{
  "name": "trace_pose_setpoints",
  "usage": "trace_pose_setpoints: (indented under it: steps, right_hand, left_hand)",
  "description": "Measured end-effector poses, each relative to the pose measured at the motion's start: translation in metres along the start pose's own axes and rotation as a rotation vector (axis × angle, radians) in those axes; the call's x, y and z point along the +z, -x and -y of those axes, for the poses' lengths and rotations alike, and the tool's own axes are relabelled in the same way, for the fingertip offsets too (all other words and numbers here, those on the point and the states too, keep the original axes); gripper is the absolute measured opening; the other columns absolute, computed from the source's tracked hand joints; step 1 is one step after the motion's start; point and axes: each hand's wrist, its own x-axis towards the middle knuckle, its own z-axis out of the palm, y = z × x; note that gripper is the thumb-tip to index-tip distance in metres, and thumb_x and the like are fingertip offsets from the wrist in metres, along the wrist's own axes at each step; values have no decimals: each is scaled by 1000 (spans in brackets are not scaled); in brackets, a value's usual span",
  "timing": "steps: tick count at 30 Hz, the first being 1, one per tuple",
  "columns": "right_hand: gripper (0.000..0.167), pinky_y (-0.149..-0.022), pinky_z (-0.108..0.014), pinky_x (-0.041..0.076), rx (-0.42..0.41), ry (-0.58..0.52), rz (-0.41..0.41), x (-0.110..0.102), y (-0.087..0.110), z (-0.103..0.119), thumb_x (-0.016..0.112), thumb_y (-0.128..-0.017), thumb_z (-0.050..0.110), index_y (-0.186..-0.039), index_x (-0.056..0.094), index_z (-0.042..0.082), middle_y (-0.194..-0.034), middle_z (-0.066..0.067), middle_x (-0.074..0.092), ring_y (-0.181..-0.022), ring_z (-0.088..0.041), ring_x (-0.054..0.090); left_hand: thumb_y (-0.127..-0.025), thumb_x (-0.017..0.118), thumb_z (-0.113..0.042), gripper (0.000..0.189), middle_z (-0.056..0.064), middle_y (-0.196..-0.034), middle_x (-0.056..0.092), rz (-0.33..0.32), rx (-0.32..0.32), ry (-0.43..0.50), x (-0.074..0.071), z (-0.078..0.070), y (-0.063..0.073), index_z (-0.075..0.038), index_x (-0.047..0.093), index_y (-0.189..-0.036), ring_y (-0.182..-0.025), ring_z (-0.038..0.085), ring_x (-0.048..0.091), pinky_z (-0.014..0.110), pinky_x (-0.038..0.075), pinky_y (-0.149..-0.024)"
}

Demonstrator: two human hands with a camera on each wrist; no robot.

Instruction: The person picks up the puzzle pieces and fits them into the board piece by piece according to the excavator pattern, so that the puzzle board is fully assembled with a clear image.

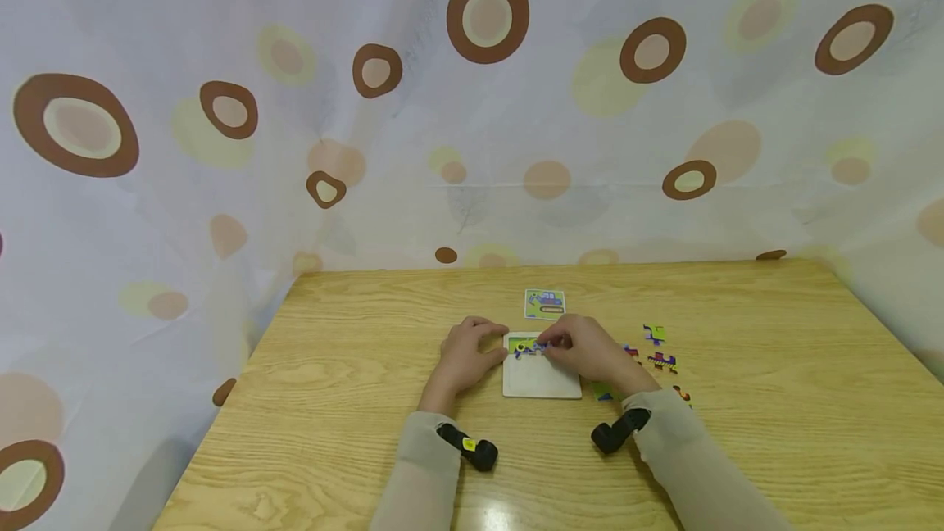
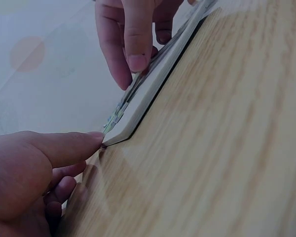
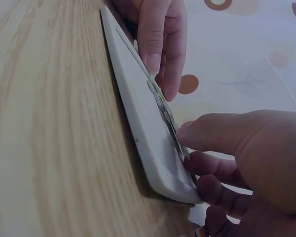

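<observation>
A white puzzle tray (image 1: 542,383) lies on the table, with joined jigsaw pieces (image 1: 521,346) along its far side, yellow-green and blue. My left hand (image 1: 468,355) is at the tray's left edge, its straight thumb (image 2: 79,147) touching the near corner in the left wrist view. Over the tray's far right part, my right hand (image 1: 586,348) pinches a small puzzle piece (image 1: 541,346) between thumb and fingers, right beside the joined ones. In the right wrist view the right thumb (image 3: 212,132) meets the pieces' edge; the fingers hide much of that piece.
Behind the tray lies a picture card (image 1: 545,304) of a digger-like vehicle. Several loose pieces lie to the right, among them a green one (image 1: 654,334) and a red-and-purple one (image 1: 663,362); others are partly hidden by my right arm. A patterned curtain (image 1: 487,146) hangs behind the table.
</observation>
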Motion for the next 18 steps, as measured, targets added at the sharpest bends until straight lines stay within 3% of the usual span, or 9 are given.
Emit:
trace_pose_setpoints:
  steps: [18]
  right_hand:
    - [17, -63, -30, 45, -22, 43, -39, 7, -3, -1, 70, -90, 6, -105, 77, 9, -89, 1, 59, -72, -13, 51]
  left_hand:
    - [-94, 69, -27, 32, 4, -133, 54, 0, 2, -1, -1, 0, 0, -23, 69, -126, -126, 31, 45, 56, 29, -100]
